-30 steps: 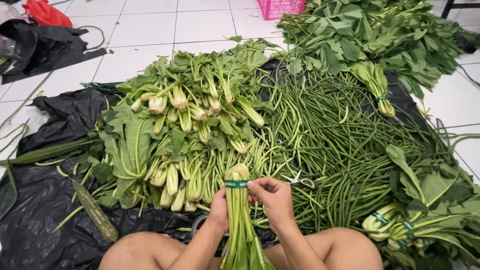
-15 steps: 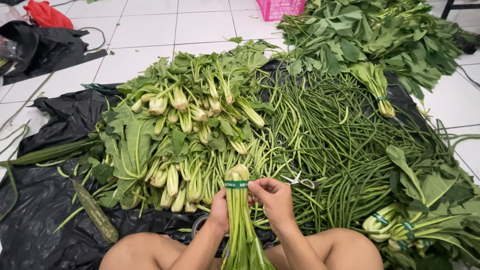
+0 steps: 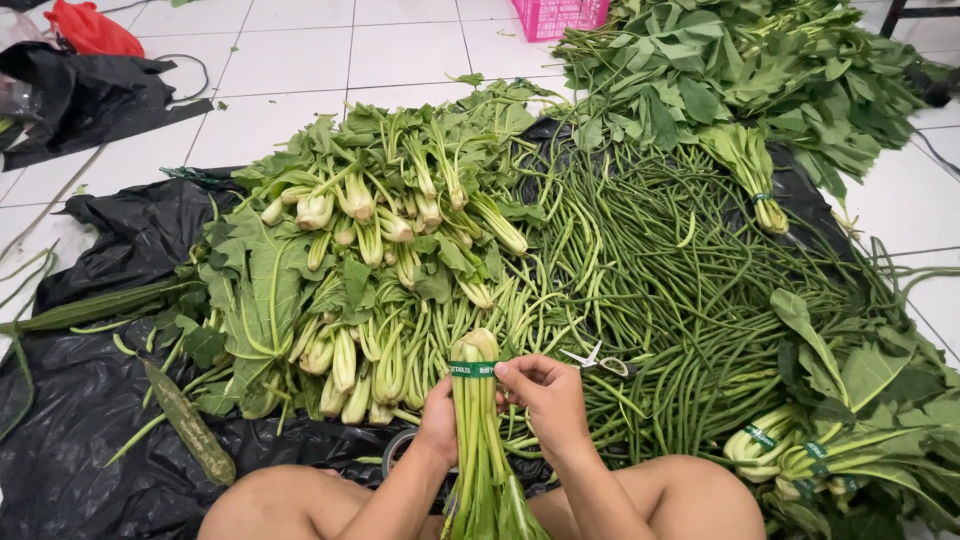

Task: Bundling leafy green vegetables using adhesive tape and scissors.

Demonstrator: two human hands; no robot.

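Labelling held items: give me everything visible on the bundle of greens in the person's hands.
The bundle of greens is a tight bunch of pale green stalks, cut ends up and leaves down towards the lap. A green tape band with small pale print circles it just below the cut ends. The left hand grips the stalks from behind; the right hand pinches the band at its right edge. It stands roughly upright between the knees, in front of the loose piles on the black plastic sheet.

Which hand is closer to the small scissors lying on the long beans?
Right. The right hand pinches the green tape on the bundle, just left of the scissors; the left hand grips the bundle's far side.
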